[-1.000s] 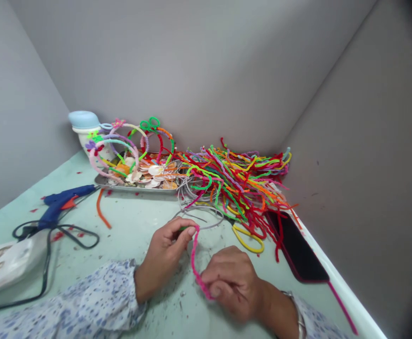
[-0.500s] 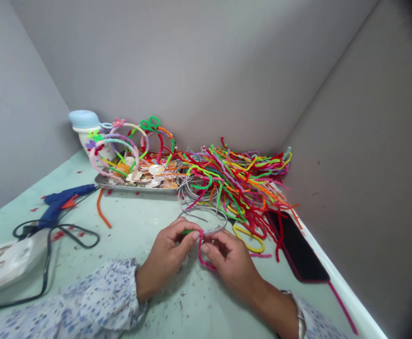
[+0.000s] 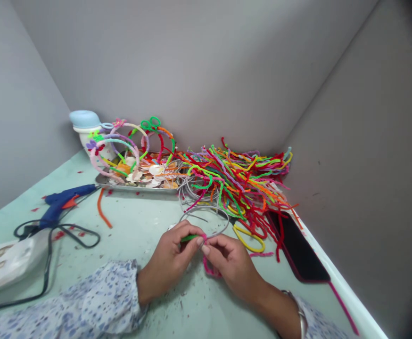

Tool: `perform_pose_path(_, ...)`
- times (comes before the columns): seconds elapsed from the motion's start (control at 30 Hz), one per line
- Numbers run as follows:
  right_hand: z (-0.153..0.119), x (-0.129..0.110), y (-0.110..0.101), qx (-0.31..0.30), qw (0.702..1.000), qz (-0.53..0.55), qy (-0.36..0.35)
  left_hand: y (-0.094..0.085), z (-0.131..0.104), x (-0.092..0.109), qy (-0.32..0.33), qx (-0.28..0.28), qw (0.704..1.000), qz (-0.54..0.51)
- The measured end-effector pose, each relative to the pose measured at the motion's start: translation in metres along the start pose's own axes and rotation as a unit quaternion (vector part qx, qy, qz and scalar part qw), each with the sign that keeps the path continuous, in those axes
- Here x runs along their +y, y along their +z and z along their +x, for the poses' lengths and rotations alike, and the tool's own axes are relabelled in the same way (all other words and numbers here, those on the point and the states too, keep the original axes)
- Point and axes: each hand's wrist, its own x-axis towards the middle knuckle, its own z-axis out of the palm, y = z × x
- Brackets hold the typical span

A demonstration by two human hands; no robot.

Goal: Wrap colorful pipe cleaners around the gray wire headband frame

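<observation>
A thin grey headband hoop (image 3: 223,217) curves up and away from my two hands. My left hand (image 3: 172,249) is closed on it where green pipe cleaner (image 3: 189,238) covers the hoop. The fingertips of my right hand (image 3: 232,263) pinch a magenta pipe cleaner (image 3: 209,269) against the hoop, beside the green part. The loose length of the magenta strand bends down below the fingers. Both sets of fingertips nearly meet, so the exact wrap point is partly hidden.
Behind lies a heap of colourful pipe cleaners (image 3: 241,174). Decorated headbands (image 3: 116,141) stand in a metal tray (image 3: 138,189) of shells, near a white bottle (image 3: 86,134). Yellow-handled scissors (image 3: 250,238) and a phone (image 3: 300,249) lie right; a blue glue gun (image 3: 62,202) with its cord lies left.
The magenta strand's upper end now lies around the hoop rather than sticking up, and its loose part hangs slightly further right. Both hands have shifted slightly, with their fingertips closer together.
</observation>
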Motion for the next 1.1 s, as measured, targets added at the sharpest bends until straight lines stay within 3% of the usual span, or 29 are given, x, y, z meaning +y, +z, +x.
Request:
perform_pose_path(0.63,-0.0011,0.0011,-0.0028,-0.034,0.997,0.061,0.017,0.0001,-0.0018,0.0022,0.042,-0.002,0.999,0.029)
perform_pose_path(1.03,0.0015,0.0027,-0.0055,-0.054,0.998,0.026,0.018,0.0018,-0.0017,0.0002,0.037,0.007,0.999,0.026)
perform_pose_path(1.1,0.0007,0.0008,-0.0057,-0.053,0.998,-0.011,-0.008,0.0006,-0.0003,0.0002,0.036,0.009,0.999,0.025)
